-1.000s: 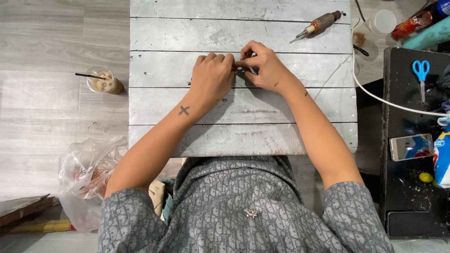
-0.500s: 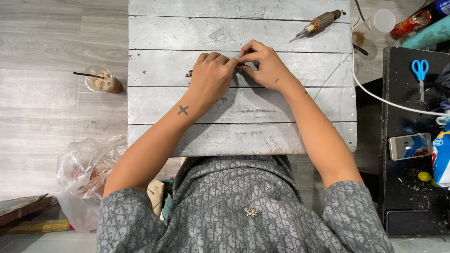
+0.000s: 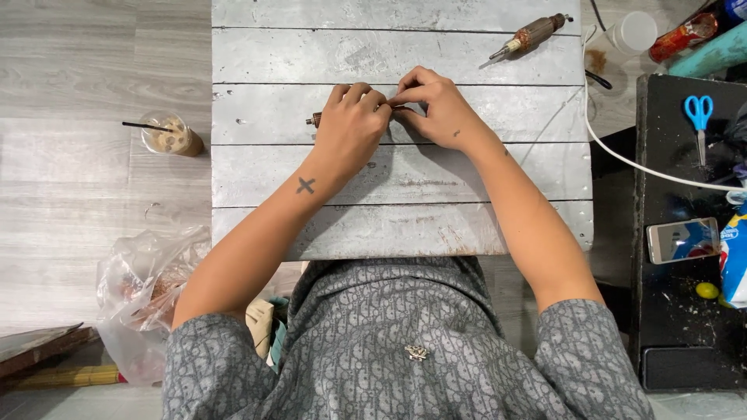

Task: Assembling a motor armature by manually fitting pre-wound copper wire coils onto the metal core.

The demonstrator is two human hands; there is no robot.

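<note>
Both my hands meet over the middle of a grey slatted board (image 3: 482, 225). My left hand (image 3: 350, 124) is closed around a small brown rod-like piece (image 3: 314, 120), whose end sticks out to the left of my fingers. My right hand (image 3: 436, 105) pinches the other end of it with thumb and fingertips, right against my left fingers. Most of the piece is hidden under my hands. A second tool with a brown handle and metal tip (image 3: 529, 35) lies apart at the board's far right.
An iced drink cup with a straw (image 3: 167, 136) stands on the floor at left. A plastic bag (image 3: 140, 288) lies near my left elbow. To the right, a black surface (image 3: 669, 327) holds blue scissors (image 3: 699, 113), a phone (image 3: 683, 239) and a white cable (image 3: 622, 159).
My hands have stayed joined at the same spot; the brown end of the piece now shows left of my left fingers, and my fingers have shifted slightly.
</note>
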